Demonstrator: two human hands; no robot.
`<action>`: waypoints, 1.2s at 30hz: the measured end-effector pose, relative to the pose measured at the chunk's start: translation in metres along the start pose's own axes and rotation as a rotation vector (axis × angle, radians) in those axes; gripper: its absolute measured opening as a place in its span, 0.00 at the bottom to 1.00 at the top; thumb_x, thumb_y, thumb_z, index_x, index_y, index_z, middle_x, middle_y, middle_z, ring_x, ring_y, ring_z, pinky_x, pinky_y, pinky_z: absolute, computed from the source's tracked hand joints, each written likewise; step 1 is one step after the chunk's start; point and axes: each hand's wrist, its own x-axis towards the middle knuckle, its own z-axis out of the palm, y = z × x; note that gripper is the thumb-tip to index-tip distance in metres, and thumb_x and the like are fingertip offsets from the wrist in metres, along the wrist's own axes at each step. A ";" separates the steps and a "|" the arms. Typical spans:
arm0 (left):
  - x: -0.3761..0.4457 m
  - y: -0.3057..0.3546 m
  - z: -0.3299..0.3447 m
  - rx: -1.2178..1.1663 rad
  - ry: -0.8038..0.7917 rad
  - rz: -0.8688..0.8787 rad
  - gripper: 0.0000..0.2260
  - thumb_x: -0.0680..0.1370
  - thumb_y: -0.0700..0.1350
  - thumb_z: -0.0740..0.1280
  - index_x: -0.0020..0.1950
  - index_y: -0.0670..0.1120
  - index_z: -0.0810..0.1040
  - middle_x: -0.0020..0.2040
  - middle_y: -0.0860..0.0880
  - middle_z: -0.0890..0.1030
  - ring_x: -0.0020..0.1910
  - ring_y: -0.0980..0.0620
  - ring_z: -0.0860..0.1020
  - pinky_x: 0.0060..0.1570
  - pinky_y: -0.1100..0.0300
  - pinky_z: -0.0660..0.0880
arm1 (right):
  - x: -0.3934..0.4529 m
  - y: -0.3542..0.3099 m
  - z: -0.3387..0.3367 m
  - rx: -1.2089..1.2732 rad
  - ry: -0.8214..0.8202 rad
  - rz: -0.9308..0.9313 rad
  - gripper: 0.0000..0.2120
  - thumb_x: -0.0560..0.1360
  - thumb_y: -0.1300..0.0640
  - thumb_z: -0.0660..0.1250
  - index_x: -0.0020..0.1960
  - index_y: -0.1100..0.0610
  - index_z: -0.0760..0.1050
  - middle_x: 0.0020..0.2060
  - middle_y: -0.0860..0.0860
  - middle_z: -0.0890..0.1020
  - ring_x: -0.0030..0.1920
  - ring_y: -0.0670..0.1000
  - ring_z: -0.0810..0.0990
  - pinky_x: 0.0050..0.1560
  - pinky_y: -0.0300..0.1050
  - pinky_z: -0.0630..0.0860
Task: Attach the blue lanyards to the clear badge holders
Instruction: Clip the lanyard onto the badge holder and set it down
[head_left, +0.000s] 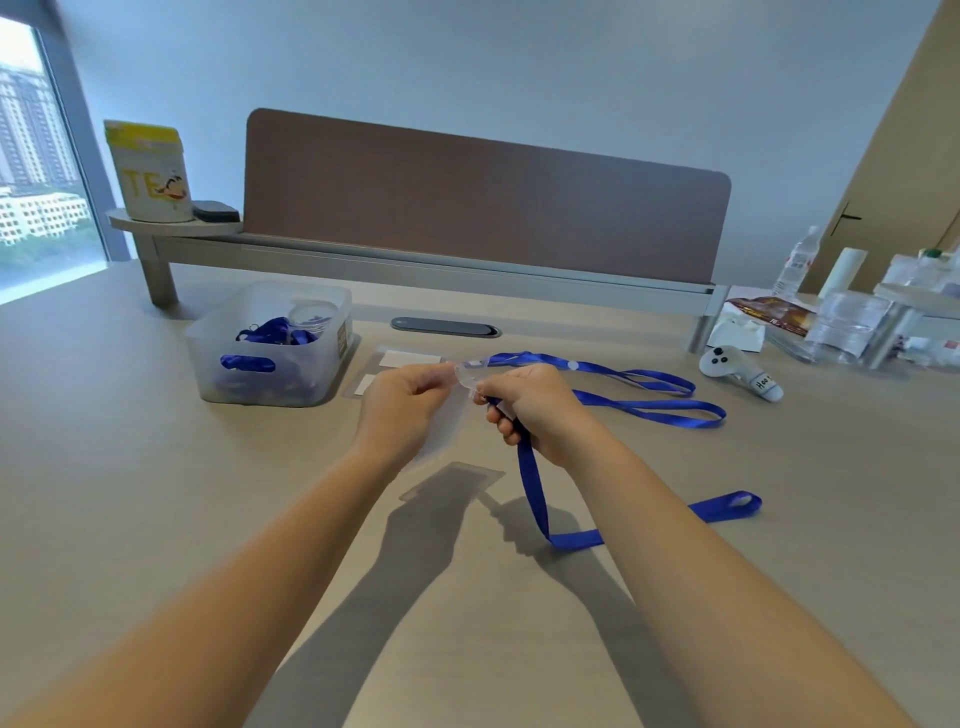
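Observation:
Above the middle of the desk, my left hand (402, 397) pinches the top edge of a clear badge holder (451, 415) that hangs below my fingers. My right hand (527, 405) is closed around the clip end of a blue lanyard (535, 493), held right against the holder's top. The strap drops from that fist, curls on the desk and ends in a loop at the right. A second blue lanyard (649, 400) lies on the desk behind my right hand. Two more clear badge holders with white inserts (408, 359) lie flat behind my left hand.
A translucent bin (270, 345) holding more blue lanyards stands at the left. A white controller (737, 371), plastic packets, snack bags and water bottles crowd the right side. A brown divider panel (483, 208) and shelf run along the back.

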 end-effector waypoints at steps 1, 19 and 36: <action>-0.001 0.000 0.000 0.040 0.015 0.037 0.13 0.76 0.37 0.61 0.60 0.39 0.74 0.51 0.50 0.75 0.50 0.52 0.72 0.52 0.59 0.70 | -0.001 -0.001 0.000 0.016 -0.001 0.008 0.11 0.76 0.61 0.60 0.35 0.60 0.72 0.26 0.52 0.71 0.25 0.46 0.66 0.24 0.34 0.66; 0.002 -0.012 -0.032 0.863 0.045 0.749 0.16 0.65 0.32 0.72 0.52 0.39 0.80 0.43 0.39 0.86 0.39 0.40 0.84 0.34 0.49 0.81 | -0.001 -0.005 0.011 0.264 -0.093 0.011 0.12 0.77 0.52 0.60 0.41 0.59 0.74 0.32 0.51 0.78 0.29 0.46 0.73 0.31 0.35 0.71; 0.001 -0.012 -0.043 1.117 0.028 0.861 0.19 0.59 0.39 0.78 0.49 0.41 0.82 0.40 0.43 0.86 0.37 0.45 0.84 0.36 0.54 0.81 | 0.002 -0.006 0.021 0.140 -0.062 -0.070 0.11 0.76 0.60 0.60 0.35 0.58 0.74 0.29 0.51 0.77 0.28 0.46 0.72 0.31 0.36 0.69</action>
